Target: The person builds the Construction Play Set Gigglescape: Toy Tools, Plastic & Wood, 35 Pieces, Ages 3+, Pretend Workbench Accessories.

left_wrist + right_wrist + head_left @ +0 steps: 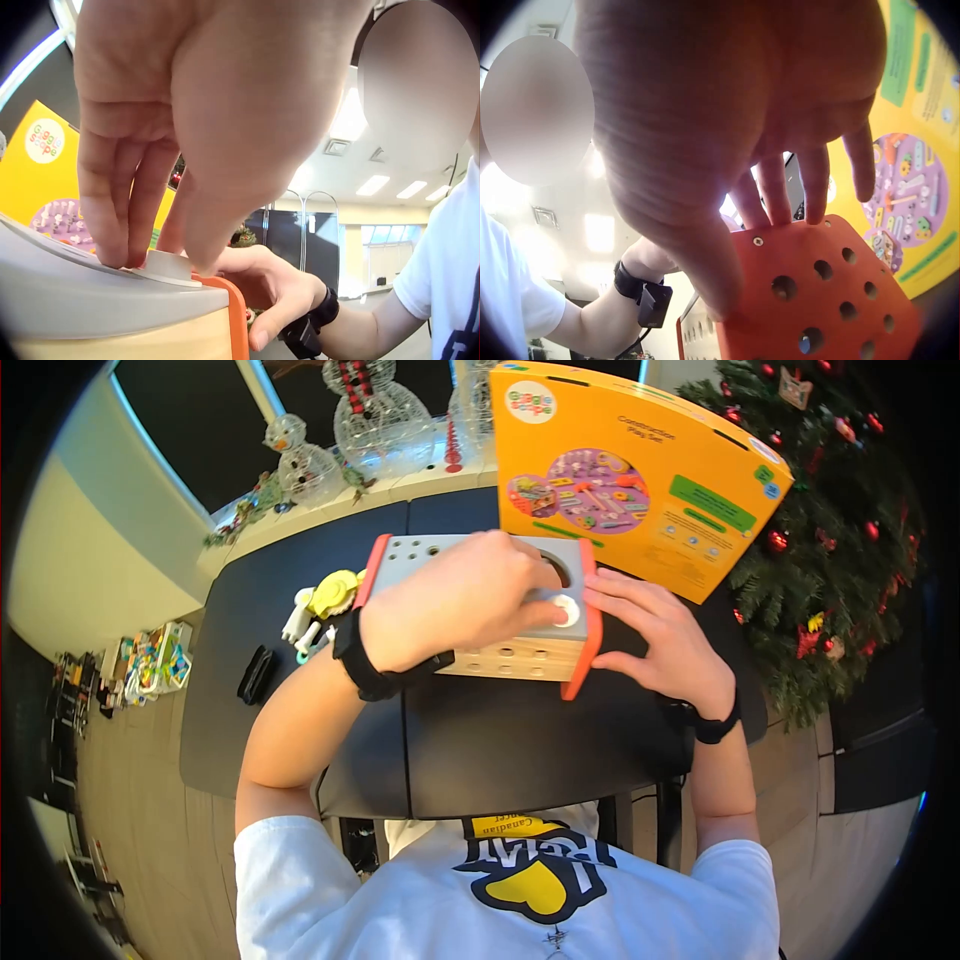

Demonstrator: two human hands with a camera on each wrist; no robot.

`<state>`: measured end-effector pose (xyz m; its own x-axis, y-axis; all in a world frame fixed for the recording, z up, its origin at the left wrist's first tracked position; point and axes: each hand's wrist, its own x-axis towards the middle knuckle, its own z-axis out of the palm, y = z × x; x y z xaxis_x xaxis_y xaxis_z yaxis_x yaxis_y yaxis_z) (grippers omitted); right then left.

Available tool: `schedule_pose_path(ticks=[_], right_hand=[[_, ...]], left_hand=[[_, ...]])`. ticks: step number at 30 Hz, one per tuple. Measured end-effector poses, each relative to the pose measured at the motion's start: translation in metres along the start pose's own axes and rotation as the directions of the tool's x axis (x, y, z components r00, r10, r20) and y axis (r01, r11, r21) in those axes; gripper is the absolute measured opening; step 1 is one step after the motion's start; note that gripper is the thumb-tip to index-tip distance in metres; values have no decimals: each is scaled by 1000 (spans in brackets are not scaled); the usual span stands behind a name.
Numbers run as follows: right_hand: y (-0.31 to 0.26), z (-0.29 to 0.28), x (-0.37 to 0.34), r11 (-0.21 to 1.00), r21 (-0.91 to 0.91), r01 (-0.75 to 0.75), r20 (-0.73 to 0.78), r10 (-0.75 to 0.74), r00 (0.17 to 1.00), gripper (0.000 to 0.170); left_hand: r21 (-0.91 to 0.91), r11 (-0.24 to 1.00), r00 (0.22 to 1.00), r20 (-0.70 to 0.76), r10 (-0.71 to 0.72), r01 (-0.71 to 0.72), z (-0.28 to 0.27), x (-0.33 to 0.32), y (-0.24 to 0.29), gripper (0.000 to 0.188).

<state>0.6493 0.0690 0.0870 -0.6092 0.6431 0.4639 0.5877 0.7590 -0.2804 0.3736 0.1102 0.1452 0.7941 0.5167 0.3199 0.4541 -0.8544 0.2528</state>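
Note:
A toy workbench box with a grey top (pixel 400 565), pale wooden front (pixel 520 657) and red end panels (pixel 832 292) pierced with round holes stands on the dark table. My left hand (pixel 470 595) reaches over its top and pinches a low white round piece (pixel 168 266) at the right end, fingers on one side and thumb on the other. Beside it, my right hand (pixel 660 630) rests against the right red panel. Its straight fingers touch the panel's top edge and the thumb lies along the front edge. The left hand partly covers the box's top in the head view.
Behind the box stands a tall yellow play set carton (pixel 640 480). Left of the box lie a yellow toy piece (pixel 335 593), white toy parts (pixel 300 618) and a black case (pixel 257 675). A decorated tree (pixel 820 560) is at the right, beyond the dark table (pixel 540 740).

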Motion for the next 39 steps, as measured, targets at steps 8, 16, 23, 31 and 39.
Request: schedule_pose_path(ticks=[8, 16, 23, 31, 39], right_hand=[[-8, 10, -4, 980, -155, 121, -149, -144, 978, 63], [-36, 20, -2, 974, -180, 139, -196, -174, 965, 65], [-41, 26, -5, 981, -130, 141, -162, -161, 974, 62], [-35, 25, -4, 998, -61, 12, -87, -17, 996, 78], [-30, 30, -5, 998, -51, 36, -93, -41, 995, 81]], left_hand=[[30, 911, 882, -268, -388, 410, -64, -80, -52, 18], [360, 496, 560, -92, -824, 790, -51, -178, -100, 31], [436, 406, 466, -35, -884, 803, 1, -229, -115, 29], [234, 523, 571, -249, -783, 820, -13, -220, -85, 21], [-208, 889, 886, -143, -441, 409, 14, -154, 4, 27]])
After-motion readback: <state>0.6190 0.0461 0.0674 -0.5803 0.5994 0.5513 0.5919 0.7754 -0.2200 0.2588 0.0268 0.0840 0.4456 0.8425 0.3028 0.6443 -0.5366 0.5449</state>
